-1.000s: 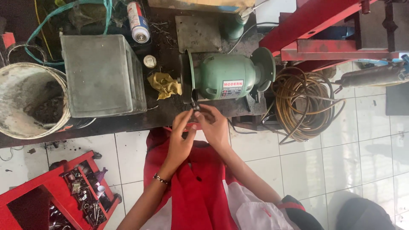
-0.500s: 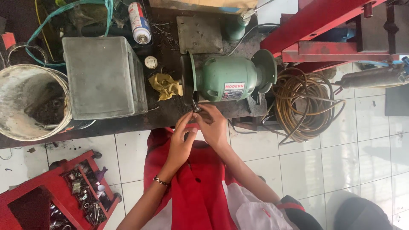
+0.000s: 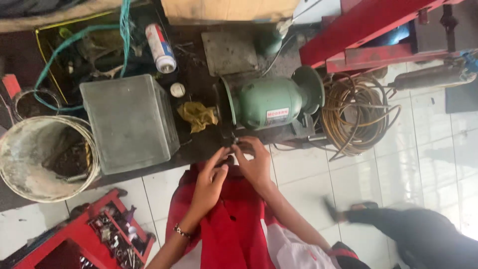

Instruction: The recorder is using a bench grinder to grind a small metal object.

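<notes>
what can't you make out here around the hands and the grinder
Head view:
- Small dark part between the hands: too small, fingers cover it.
- Grinder wheel: edge-on and dark, its face hidden.
- Red tray: cut off by the bottom edge.
- Bucket contents: shadowed, unclear.

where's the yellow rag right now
The yellow rag lies on the dark workbench mid-frame in the head view, between the grey metal box and the green bench grinder.

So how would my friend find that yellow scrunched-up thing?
Start at the big green bench grinder on the dark workbench. Look to its left, toward the grey metal box: the crumpled yellow rag lies between them. It is the only soft, yellow thing there, just below a small white ball.
</notes>
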